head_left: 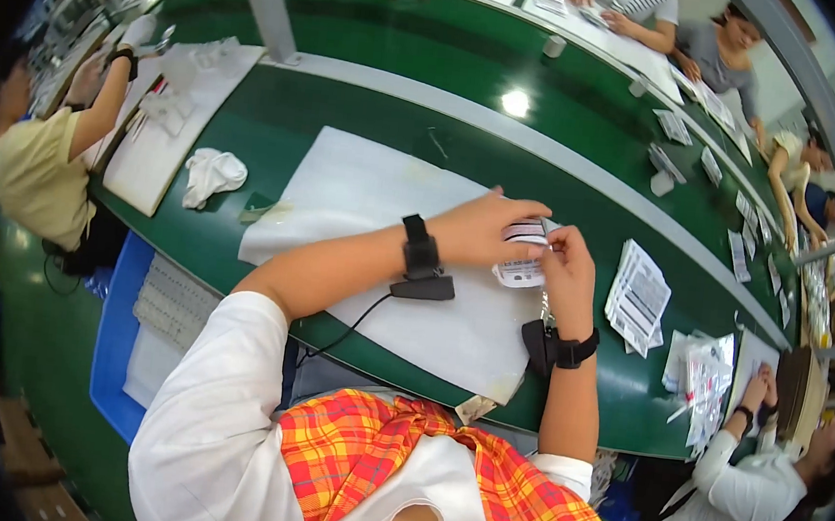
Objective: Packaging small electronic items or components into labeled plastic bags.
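Both of my hands are together over the right part of a white foam sheet (374,186) on the green table. My left hand (489,229) is closed round a small white packet with dark print (520,273), its fingers over the top. At the packet's right edge, my right hand (569,273) is closed on it in a pinch. What lies under the fingertips is hidden. To the right of my right hand lies a loose stack of white printed sheets (638,297).
Clear packets (702,383) lie in a pile at the table's right end. A crumpled white cloth (212,177) is at the left, above a blue bin (109,361). Beyond a pale rail (472,115) runs a green surface with scattered packets. Other people work around me.
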Demonstrator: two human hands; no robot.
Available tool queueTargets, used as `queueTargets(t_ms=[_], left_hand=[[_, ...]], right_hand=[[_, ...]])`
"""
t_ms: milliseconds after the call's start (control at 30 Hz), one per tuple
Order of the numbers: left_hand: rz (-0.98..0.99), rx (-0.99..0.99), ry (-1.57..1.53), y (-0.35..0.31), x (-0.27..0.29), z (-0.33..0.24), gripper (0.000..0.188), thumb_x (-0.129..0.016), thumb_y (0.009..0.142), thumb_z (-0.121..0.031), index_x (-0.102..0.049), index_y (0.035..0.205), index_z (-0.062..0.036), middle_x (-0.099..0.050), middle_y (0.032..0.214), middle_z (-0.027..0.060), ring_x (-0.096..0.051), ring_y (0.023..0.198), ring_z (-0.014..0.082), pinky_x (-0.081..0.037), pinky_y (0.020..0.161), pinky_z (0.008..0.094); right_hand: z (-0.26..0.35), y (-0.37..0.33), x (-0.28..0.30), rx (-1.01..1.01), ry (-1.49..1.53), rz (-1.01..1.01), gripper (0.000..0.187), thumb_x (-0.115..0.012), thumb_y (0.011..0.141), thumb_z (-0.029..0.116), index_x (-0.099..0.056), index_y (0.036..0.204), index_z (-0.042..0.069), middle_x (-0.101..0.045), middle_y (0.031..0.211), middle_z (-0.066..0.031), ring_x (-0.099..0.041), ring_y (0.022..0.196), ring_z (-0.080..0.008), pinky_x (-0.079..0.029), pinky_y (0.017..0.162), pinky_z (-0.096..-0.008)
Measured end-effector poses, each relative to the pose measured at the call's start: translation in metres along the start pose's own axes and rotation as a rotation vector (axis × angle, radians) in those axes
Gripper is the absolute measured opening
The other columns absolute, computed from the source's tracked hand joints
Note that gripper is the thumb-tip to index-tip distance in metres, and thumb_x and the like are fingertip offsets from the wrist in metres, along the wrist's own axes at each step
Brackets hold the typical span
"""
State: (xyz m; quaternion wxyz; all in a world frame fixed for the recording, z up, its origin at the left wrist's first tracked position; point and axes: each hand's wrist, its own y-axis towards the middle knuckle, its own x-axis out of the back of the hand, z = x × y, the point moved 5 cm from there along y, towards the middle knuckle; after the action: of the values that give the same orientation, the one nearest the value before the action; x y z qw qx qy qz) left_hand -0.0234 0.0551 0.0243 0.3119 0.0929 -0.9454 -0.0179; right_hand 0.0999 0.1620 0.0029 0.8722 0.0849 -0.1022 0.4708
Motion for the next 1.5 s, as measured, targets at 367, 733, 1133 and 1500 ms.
queueTargets(t_ms=[367, 733, 1133, 1500], left_hand=[[-0.204, 0.002, -0.477, -0.004, 0.012, 0.021, 0.043, -0.07, 0.088, -0.022, -0.057, 0.122, 0.0011, -0.068, 0.106, 0.009, -0.062, 0.096, 0.0151, -0.049, 0.085, 0.0283], [-0.318, 0.177, -0.754, -0.003, 0.007, 0.037, 0.027, -0.057, 0.098, -0.021, -0.063, 0.113, 0.0009, -0.066, 0.104, 0.0037, -0.061, 0.094, 0.0114, -0.05, 0.082, 0.0274], [0.09, -0.135, 0.323, -0.013, -0.018, 0.018, 0.023, -0.058, 0.088, -0.017, -0.07, 0.108, -0.0185, -0.066, 0.098, 0.0026, -0.055, 0.098, 0.0264, -0.035, 0.091, 0.0418], [0.088, -0.11, 0.421, -0.015, -0.024, 0.011, 0.031, -0.059, 0.088, -0.02, -0.066, 0.118, -0.0202, -0.059, 0.109, 0.0015, -0.05, 0.105, 0.0267, -0.033, 0.093, 0.042]], right_hand=[[0.026, -0.016, 0.017, -0.066, 0.569, -0.009, 0.015, -0.059, 0.094, 0.015, -0.055, 0.103, 0.003, -0.059, 0.093, -0.0029, -0.053, 0.078, -0.0074, -0.042, 0.07, -0.0211], [0.001, -0.002, 0.0, -0.18, 0.173, -0.099, 0.024, -0.058, 0.097, 0.021, -0.066, 0.09, 0.0, -0.064, 0.084, -0.0087, -0.059, 0.068, -0.0124, -0.047, 0.067, -0.0236], [0.05, -0.048, -0.014, 0.481, -0.841, 0.187, 0.017, -0.062, 0.082, 0.003, -0.07, 0.097, 0.001, -0.068, 0.101, -0.0133, -0.064, 0.092, -0.0299, -0.051, 0.083, -0.037], [0.025, -0.04, -0.028, 0.171, -0.606, 0.182, 0.01, -0.061, 0.083, 0.004, -0.066, 0.092, 0.002, -0.06, 0.083, -0.0128, -0.059, 0.08, -0.0343, -0.048, 0.075, -0.0384]])
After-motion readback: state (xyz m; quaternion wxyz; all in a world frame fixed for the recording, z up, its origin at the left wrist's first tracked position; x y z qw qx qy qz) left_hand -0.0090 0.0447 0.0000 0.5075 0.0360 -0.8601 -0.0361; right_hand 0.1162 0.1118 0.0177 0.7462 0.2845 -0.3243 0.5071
